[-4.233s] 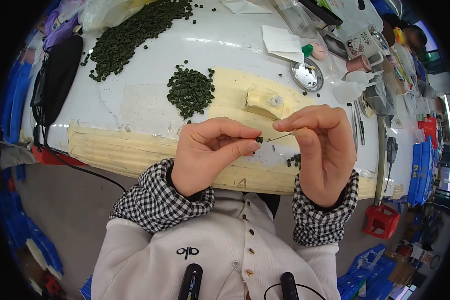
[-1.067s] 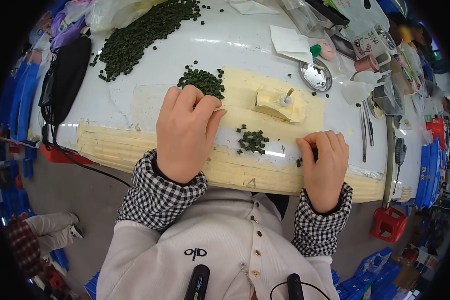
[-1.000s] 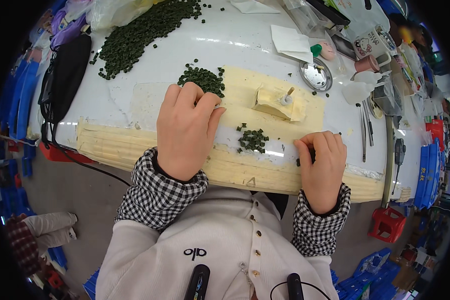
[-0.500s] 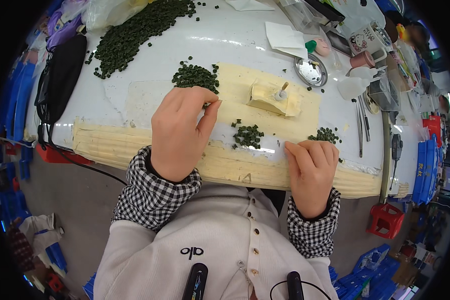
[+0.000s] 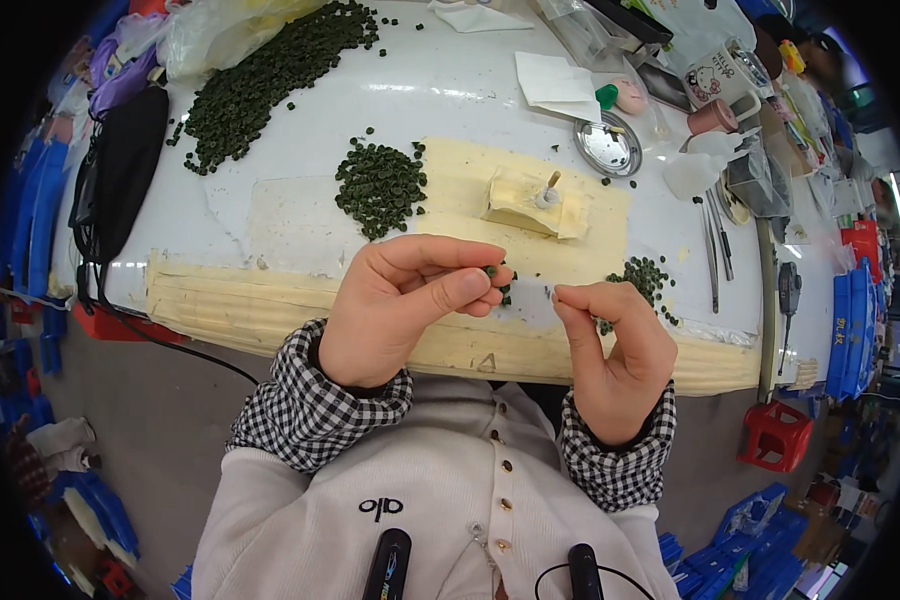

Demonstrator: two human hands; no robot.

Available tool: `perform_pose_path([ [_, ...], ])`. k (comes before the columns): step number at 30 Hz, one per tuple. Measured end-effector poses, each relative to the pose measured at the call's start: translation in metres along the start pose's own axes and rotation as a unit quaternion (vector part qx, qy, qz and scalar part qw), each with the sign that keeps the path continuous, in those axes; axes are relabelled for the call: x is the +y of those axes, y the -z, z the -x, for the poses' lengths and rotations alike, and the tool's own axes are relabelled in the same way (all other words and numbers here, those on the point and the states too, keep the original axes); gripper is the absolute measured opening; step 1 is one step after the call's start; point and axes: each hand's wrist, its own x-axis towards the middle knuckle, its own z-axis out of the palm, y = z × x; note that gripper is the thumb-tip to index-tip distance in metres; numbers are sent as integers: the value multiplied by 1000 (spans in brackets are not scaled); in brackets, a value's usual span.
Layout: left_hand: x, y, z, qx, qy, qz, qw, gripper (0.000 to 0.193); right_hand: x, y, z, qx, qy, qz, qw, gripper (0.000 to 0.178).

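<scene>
My left hand [image 5: 395, 305] is closed in a pinch, with a small dark green piece [image 5: 489, 271] between thumb and forefinger. Facing it across a short gap, my right hand [image 5: 625, 345] also pinches; anything tiny at its fingertips is too small to make out. Behind the left fingers, a few green pieces [image 5: 507, 295] show, mostly covered. Past the right hand's knuckles lies a small heap of green pieces [image 5: 642, 278]. A larger heap [image 5: 378, 188] sits beyond the left hand, at the left edge of a yellowish sheet [image 5: 450, 165].
A wrapped block [image 5: 530, 208] with a short upright peg stands on the sheet. The biggest pile of pieces [image 5: 260, 95] spreads at far left, near a black pouch [image 5: 130, 180]. A round metal dish [image 5: 608, 145], tweezers [image 5: 711, 255] and a cup [image 5: 715, 80] are at right.
My left hand has come away from the left heap, moving right and nearer with a green piece in its pinch. My right hand has turned slightly, its fingertips still pinched. The view has shifted a little.
</scene>
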Motion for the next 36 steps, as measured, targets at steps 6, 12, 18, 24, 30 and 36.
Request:
perform_pose_path([
  [6,-10,-3,-3,-18,-15,0,1000,19,-2,-7,-1,-15,-68,-146,987,14],
  [12,-10,-5,-4,0,8,9,1000,15,5,-11,2,-36,-158,-297,941,15],
  [18,-9,-4,-4,-16,-6,-20,1000,12,4,-16,2,-39,-195,-392,898,16],
  [24,-8,-5,-3,-17,-5,-30,999,12,11,-25,4,-45,-148,-379,912,16],
  [30,-9,-6,-1,-20,-34,-49,998,14,7,-27,5,-26,-174,-415,892,17],
  [36,-10,-5,-1,-18,-49,-52,997,15,10,-29,9,-27,-167,-421,891,17],
])
